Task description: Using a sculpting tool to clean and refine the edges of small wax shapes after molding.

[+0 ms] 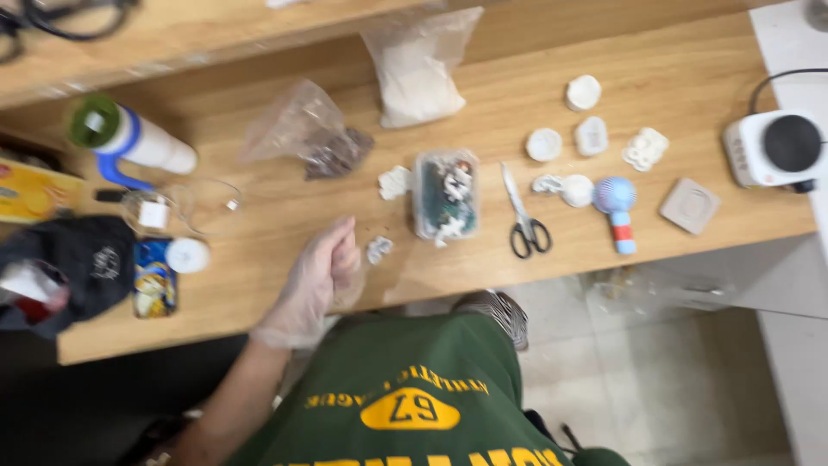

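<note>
Nearest, the left hand (321, 280) in a thin clear glove rests at the near edge of the wooden table (655, 95), fingers curled loosely together with nothing gripped. Just right of its fingertips lies a small white moulded piece (378, 249), close by but seemingly apart. The right hand is out of view.

At the near left sit a dark cap (82, 263), a blue and yellow flat packet (153, 280) and a round white lid (187, 255). Farther in, a clear plastic box (445, 194) holds mixed small bits, with scissors (524, 220) to its right, then a pale blue handheld fan (617, 207).

Farther still, a crumpled clear bag with dark contents (321, 142) and a bag of white powder (418, 73) lie mid-table. A white tube with a green cap (129, 138) lies far left; a white hotplate (772, 148) stands far right.
</note>
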